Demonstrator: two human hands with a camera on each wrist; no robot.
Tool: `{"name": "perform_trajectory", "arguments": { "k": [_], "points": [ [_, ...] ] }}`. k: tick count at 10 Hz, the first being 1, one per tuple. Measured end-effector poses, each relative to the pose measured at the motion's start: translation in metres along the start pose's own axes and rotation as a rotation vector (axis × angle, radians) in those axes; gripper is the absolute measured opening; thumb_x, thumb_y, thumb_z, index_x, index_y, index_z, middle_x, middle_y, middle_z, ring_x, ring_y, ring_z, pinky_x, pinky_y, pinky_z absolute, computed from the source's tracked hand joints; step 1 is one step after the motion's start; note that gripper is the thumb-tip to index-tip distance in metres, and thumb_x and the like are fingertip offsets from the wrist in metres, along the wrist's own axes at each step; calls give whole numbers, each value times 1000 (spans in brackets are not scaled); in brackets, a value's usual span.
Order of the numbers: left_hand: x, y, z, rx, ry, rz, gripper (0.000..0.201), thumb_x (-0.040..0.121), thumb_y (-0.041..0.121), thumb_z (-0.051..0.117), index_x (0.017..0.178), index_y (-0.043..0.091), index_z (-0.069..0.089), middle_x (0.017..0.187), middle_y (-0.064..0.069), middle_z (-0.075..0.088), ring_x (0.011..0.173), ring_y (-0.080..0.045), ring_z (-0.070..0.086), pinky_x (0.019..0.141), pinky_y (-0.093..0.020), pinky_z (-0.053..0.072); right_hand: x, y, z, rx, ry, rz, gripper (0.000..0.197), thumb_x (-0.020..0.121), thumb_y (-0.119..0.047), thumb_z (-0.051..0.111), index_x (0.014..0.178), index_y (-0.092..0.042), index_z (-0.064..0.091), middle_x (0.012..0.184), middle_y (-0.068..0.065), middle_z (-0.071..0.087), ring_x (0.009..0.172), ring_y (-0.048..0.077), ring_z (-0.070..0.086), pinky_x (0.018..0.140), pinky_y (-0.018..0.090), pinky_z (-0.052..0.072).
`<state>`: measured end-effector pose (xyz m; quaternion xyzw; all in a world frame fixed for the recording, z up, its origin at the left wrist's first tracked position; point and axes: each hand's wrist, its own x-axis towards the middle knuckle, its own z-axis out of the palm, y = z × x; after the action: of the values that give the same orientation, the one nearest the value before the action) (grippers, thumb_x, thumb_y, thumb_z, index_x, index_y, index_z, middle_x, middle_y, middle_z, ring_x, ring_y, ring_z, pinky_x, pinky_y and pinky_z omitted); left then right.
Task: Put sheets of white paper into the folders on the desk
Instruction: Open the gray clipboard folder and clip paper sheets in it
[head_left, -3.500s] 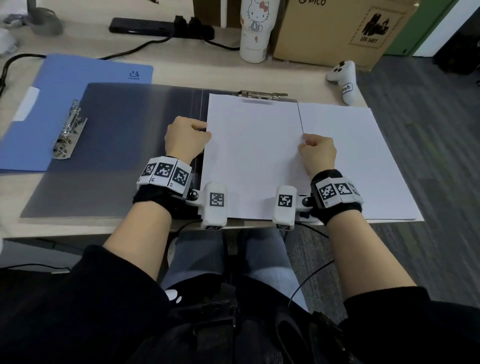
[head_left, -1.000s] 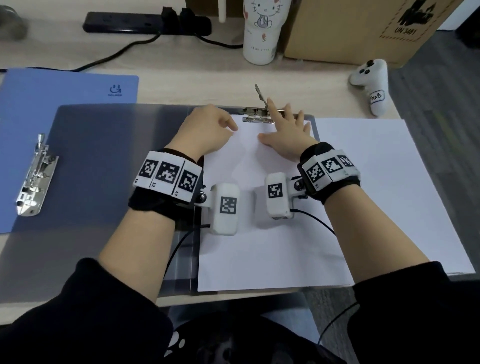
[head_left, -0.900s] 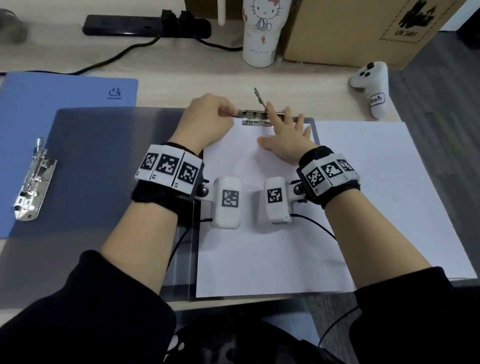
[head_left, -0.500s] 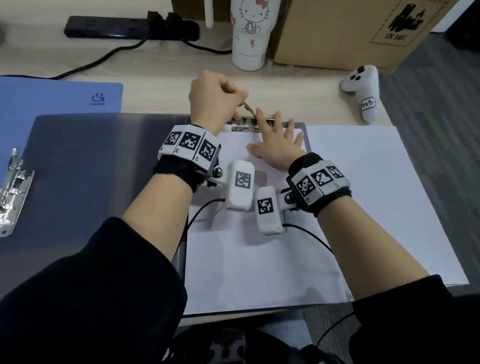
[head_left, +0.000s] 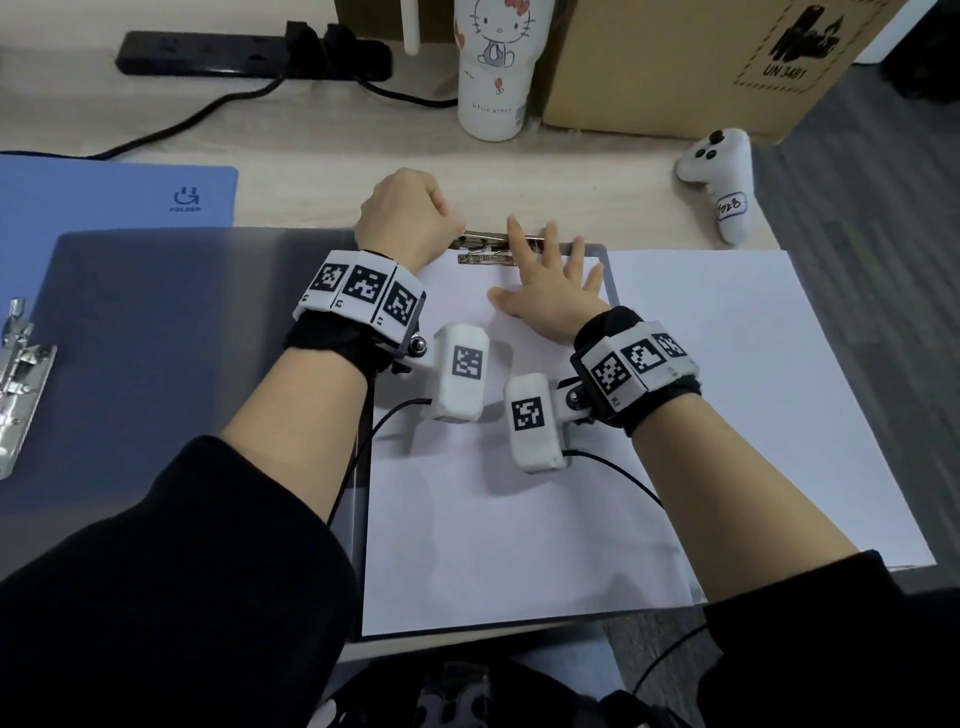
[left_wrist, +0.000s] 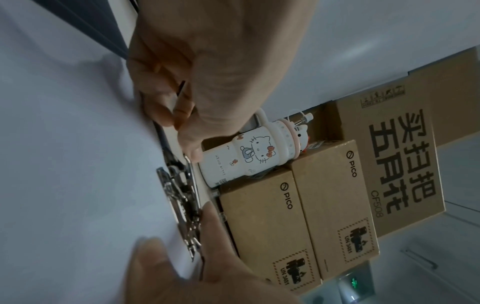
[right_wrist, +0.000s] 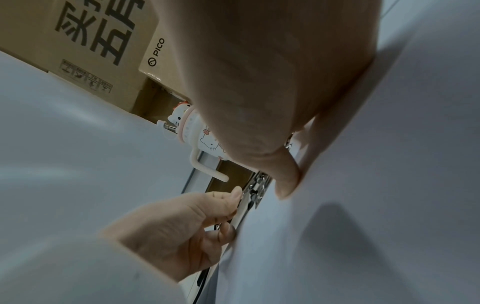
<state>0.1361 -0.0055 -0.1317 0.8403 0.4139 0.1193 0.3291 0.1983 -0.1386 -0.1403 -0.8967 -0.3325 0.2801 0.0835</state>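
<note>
Fingers (head_left: 550, 254) of right hand (head_left: 550, 296): spread flat on paper sheet (head_left: 498, 519) in grey folder (head_left: 171, 338), fingertips at metal clip (head_left: 485, 248). Left hand (head_left: 408, 218): curled at clip's left end. Left wrist view: clip lever (left_wrist: 182, 90) is pinched. Right wrist view: thumb (right_wrist: 284, 181) is pressed on paper.

The left hand (head_left: 408, 221) is curled into a loose fist, thumb and fingertips pinched together at the front, its forearm reaching forward from a black sleeve. The right hand (head_left: 549, 293) lies flat, palm down, fingers straight and spread, thumb out to the left.
</note>
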Motion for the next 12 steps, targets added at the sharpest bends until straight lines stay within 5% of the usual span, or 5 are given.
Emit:
{"name": "perform_trajectory", "arguments": {
  "k": [8,9,10,12],
  "points": [
    [-13,-6,4,11,-11,17,13,86,27,62,76,23,56,112,-6,63,105,-24,58,84,-32,43,-4,-1,0,10,25,-3,74,96,-41,42,149,-33,-9,159,8,-17,144,37,-19,115,56,-9],
    [-22,-7,2,-53,-17,11,12,90,21,56,99,17,62,120,-8,58,114,-22,53,85,-25,38,-10,3,-3,64,56,-5,84,94,-41,48,150,-22,-10,159,9,-13,146,33,-16,117,52,-5],
    [-35,-7,1,-80,-57,51,27,95,14,47,121,15,52,133,-12,42,118,-24,48,87,-21,31,-21,9,-8,103,60,9,89,92,-38,54,150,-14,-8,159,12,-10,147,27,-11,120,47,0],
    [-75,3,-1,-83,-169,118,33,96,14,45,128,18,50,141,-8,38,125,-23,45,102,-30,37,-66,31,-22,235,10,-111,71,93,-31,54,150,-14,16,155,5,25,142,20,27,112,32,28]
  ]
}}
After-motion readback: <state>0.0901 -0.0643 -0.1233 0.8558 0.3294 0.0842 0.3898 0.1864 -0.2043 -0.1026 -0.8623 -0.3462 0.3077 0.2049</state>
